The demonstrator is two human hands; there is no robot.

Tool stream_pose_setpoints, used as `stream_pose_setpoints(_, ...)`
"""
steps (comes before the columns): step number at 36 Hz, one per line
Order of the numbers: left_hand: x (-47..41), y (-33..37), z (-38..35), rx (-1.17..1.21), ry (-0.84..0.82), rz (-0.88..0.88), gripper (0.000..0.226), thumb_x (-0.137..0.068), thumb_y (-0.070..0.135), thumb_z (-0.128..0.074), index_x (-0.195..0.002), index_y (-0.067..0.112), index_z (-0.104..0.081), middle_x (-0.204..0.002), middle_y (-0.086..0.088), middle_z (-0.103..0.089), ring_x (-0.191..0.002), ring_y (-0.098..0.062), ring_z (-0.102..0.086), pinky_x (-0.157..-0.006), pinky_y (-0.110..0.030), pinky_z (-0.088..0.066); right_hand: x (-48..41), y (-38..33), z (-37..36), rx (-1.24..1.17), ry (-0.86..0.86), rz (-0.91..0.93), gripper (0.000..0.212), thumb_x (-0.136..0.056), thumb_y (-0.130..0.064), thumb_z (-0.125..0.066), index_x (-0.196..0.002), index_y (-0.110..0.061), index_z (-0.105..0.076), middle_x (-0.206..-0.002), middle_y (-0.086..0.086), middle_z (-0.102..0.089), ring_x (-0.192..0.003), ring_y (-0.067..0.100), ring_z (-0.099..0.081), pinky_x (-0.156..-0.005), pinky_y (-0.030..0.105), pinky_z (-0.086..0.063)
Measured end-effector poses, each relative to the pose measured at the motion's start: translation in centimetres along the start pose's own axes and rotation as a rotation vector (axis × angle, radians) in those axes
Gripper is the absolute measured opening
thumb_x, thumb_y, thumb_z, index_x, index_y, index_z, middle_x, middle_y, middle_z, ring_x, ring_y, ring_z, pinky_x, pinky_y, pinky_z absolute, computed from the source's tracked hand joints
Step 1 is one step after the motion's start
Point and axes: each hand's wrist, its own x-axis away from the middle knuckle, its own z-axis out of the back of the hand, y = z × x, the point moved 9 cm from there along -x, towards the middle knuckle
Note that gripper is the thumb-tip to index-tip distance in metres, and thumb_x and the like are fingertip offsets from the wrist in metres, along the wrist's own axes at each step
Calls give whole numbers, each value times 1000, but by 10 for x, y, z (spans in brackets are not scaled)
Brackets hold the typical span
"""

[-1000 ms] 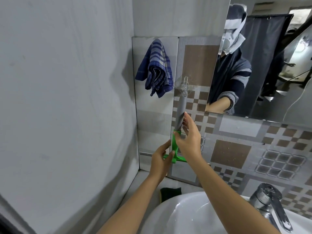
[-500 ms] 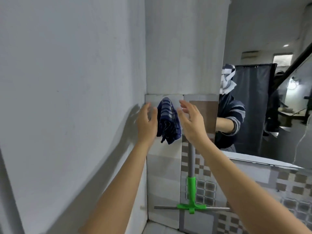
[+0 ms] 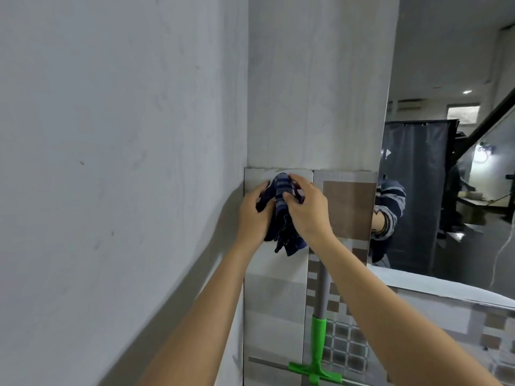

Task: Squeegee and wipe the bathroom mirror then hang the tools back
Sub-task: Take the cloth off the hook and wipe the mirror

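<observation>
- Head view, hands: both hands are now on the blue striped cloth hanging at the top of the tiled strip; half a second ago they were only reaching up on either side of it.
- Left hand cups the cloth's left side, fingers curled into the folds. Right hand pinches the upper folds between thumb and fingertips, about where the cloth hangs (the hook itself is hidden under the fabric).
- Head view, squeegee: hangs by itself against the tiled wall below the right forearm, grey handle up, green neck and blade at the bottom. A second ago a hand was on it; now nobody touches it.
- Reading: squeegee looks hung back; the cloth is either being lifted off for the wipe or seated on its hook, and I cannot tell which.
- Head view, room: mirror at right reflects a striped sleeve, a dark curtain and a lit room behind. Plain grey plaster wall at left, meeting the tiled strip in a corner. No table or basin visible.
</observation>
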Motion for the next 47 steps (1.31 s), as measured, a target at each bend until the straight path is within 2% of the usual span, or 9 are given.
stream_pose_setpoints(5,-8,9,9,-57,31,2,37,-87,17,-60,-121,30,-54,-108,14,-56,-106,-8,-55,-93,-34,-49,2,-13,17,-70,66,45,36,-93,-9,-51,-128,-16,-53,-118,1,-55,-101,6,-47,-83,13,-37)
stream_pose_setpoints(9,-6,39,4,-27,-72,-11,28,-88,18,-61,-115,26,-58,-104,14,-60,-101,-6,-58,-80,-17,-50,8,-30,40,-98,75,103,36,-93,-12,-53,-128,-19,-52,-114,-4,-56,-100,6,-51,-78,6,-40)
stream_pose_setpoints(17,20,67,-36,67,-427,227,14,-88,29,-58,-97,18,-56,-93,0,-65,-88,-14,-61,-81,-29,-46,36,-44,92,-128,-136,156,38,-89,-5,-56,-122,-24,-58,-116,-5,-64,-110,12,-58,-96,39,-49)
stream_pose_setpoints(22,50,91,-66,172,-570,256,9,-88,20,-60,-88,18,-51,-87,-1,-64,-80,-13,-61,-71,-23,-49,65,-53,130,-204,-226,165,40,-87,7,-53,-115,-21,-60,-101,-23,-62,-102,-5,-59,-85,13,-48)
stream_pose_setpoints(26,71,102,-87,238,-625,289,13,-84,15,-63,-85,18,-51,-86,-4,-63,-74,-14,-59,-62,-21,-49,83,-47,155,-157,-247,166,41,-85,12,-53,-119,-11,-58,-102,-18,-59,-97,-11,-57,-84,13,-47)
stream_pose_setpoints(31,92,108,-115,258,-554,253,19,-82,-1,-62,-86,17,-56,-84,-1,-62,-76,-10,-59,-66,-18,-49,111,-25,181,-192,-203,123,42,-87,13,-50,-117,-15,-55,-108,-16,-58,-98,-11,-56,-83,13,-47)
stream_pose_setpoints(34,109,106,-131,202,-507,201,21,-83,-4,-60,-93,14,-60,-91,1,-64,-86,-8,-60,-82,-20,-50,132,-4,192,-265,-161,18,40,-90,9,-48,-120,-18,-56,-110,-7,-64,-101,6,-61,-85,18,-49)
stream_pose_setpoints(43,154,92,-163,354,-310,217,26,-85,-1,-59,-96,21,-66,-111,-6,-65,-105,-15,-59,-92,-27,-45,190,48,238,66,104,-181,34,-97,-31,-42,-124,-19,-58,-112,3,-60,-106,12,-52,-81,10,-38)
stream_pose_setpoints(47,170,94,-174,392,-291,227,26,-85,0,-58,-100,20,-65,-115,-7,-63,-111,-18,-57,-94,-26,-45,210,59,241,-25,34,-272,35,-98,-39,-37,-117,-21,-60,-97,-2,-66,-92,14,-61,-74,27,-49)
